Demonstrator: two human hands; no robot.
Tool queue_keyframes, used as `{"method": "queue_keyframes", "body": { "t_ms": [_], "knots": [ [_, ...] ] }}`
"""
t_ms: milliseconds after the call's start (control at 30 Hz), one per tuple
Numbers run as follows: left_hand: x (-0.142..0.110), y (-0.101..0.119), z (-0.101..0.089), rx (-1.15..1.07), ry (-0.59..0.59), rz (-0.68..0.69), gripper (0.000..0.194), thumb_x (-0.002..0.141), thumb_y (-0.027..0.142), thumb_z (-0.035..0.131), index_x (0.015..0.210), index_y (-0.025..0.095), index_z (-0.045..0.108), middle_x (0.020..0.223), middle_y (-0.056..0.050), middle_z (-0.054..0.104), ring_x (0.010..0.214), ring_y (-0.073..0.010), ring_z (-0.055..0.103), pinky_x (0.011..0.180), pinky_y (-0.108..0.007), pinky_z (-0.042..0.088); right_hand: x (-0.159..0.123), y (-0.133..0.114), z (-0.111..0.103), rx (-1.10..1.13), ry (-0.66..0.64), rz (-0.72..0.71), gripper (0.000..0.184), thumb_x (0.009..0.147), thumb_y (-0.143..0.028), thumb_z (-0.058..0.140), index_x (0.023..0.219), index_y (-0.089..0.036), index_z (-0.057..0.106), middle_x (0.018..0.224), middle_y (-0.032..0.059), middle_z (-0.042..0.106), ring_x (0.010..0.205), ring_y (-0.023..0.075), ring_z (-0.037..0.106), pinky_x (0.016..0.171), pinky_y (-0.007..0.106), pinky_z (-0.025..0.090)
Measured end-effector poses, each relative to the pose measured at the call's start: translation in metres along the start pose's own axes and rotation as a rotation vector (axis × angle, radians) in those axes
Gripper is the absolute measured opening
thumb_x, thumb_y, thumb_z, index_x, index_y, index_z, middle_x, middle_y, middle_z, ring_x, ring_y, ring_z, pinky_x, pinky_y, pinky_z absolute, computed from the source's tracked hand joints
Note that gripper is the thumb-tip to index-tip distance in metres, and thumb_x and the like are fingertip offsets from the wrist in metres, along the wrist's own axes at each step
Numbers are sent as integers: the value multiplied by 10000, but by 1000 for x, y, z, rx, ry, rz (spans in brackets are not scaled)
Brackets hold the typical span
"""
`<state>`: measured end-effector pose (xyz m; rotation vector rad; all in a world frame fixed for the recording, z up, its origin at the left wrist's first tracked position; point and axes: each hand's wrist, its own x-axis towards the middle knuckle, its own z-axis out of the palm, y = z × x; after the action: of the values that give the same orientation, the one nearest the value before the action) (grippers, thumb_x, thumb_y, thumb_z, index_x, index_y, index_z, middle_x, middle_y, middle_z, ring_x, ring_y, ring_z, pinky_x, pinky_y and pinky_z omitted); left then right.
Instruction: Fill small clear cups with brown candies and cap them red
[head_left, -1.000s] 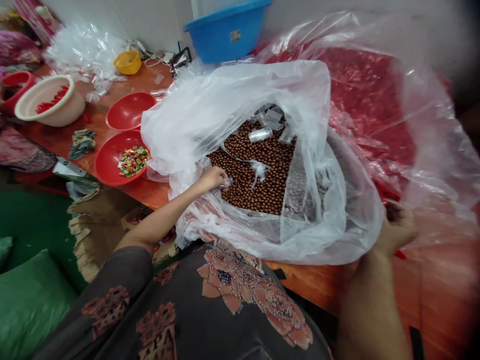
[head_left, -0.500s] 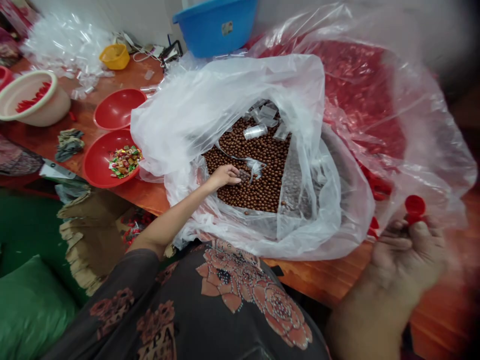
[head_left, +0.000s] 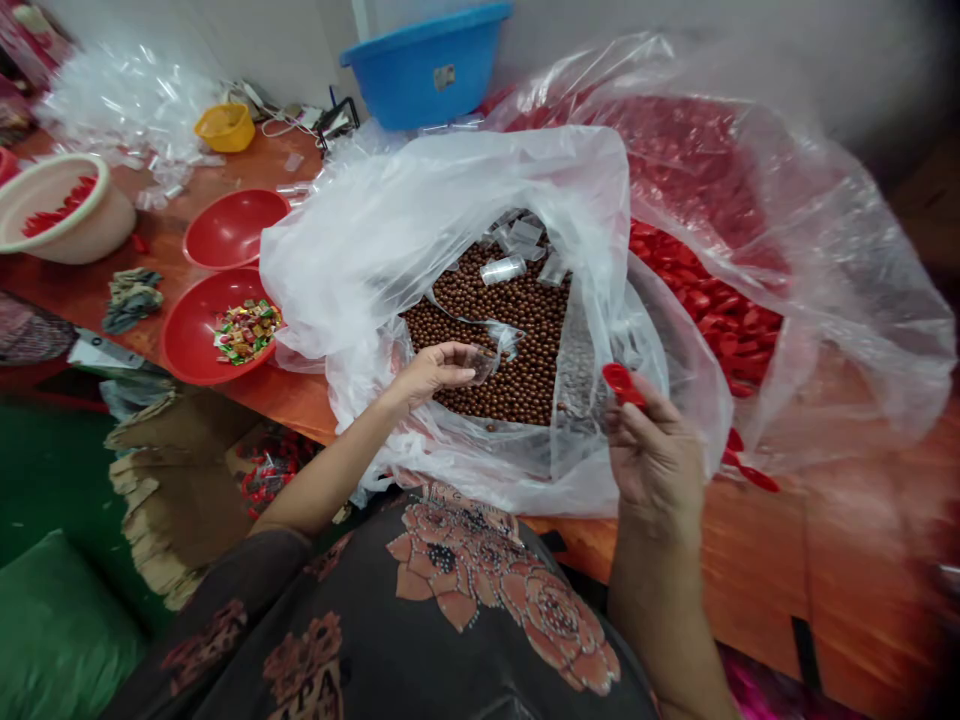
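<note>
In my left hand [head_left: 435, 376] is a small clear plastic container [head_left: 484, 366], its fingers closed round it just above the brown balls. The round, glossy brown balls [head_left: 517, 390] fill a large white plastic bag [head_left: 360, 230]. Clear empty tubes [head_left: 504, 270] lie on top of them at the far side. My right hand [head_left: 651, 440] pinches a red plastic cap [head_left: 622, 384] with a round hollow end, over the bag's right edge. What the container holds is hard to make out through its wall and my fingers.
Behind on the right, a clear bag holds many red plastic pieces [head_left: 720, 310]; another red piece [head_left: 750, 468] lies outside it. A blue tub [head_left: 427, 75] stands at the back. To the left are red bowls [head_left: 191, 340], one with wrapped candies, and a white bowl [head_left: 82, 225].
My right hand has come left from the red pieces to the bag of brown balls, bringing the red cap. My left hand has lifted the clear container slightly and turned it.
</note>
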<state>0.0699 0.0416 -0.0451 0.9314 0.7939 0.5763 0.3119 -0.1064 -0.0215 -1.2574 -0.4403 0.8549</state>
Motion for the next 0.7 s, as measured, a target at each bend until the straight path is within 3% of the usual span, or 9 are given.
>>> {"method": "queue_keyframes", "body": {
  "t_ms": [167,333,433,567,700],
  "knots": [
    [-24,6,14,-24,-30,63,477,604,238,868,1015,150,642,1043,-73,705,939,-164,664,922,-369,522,-6,15,40,0,-190,160,397,632,-288,823,1014,-247,724,974,-7,710,639,59,575,576,216,523],
    [-35,5,26,39,-54,99,410,674,215,818,1037,142,643,1073,-85,704,961,-157,660,909,-332,518,-13,18,61,-7,-257,202,362,696,-385,791,1019,-237,723,869,-13,695,641,66,576,583,214,513],
    [-39,1,32,76,-73,104,433,711,226,790,1111,142,648,1117,-95,700,970,-153,664,927,-327,507,-15,22,62,-139,-283,69,364,770,-440,727,1076,-243,708,948,12,702,741,98,614,678,262,534],
    [-42,-6,39,104,-79,129,426,714,227,780,1114,138,665,1160,-110,692,1012,-171,661,954,-342,500,-16,21,58,-385,-343,-222,304,819,-399,693,1097,-277,711,1098,20,663,1017,145,615,942,352,500],
    [-43,-11,44,154,-50,143,403,715,250,773,1091,136,685,1129,-107,704,1009,-187,665,966,-367,502,-19,15,57,-504,-389,-332,295,866,-377,652,1142,-282,696,1040,22,655,997,143,616,926,354,503]
  ]
}}
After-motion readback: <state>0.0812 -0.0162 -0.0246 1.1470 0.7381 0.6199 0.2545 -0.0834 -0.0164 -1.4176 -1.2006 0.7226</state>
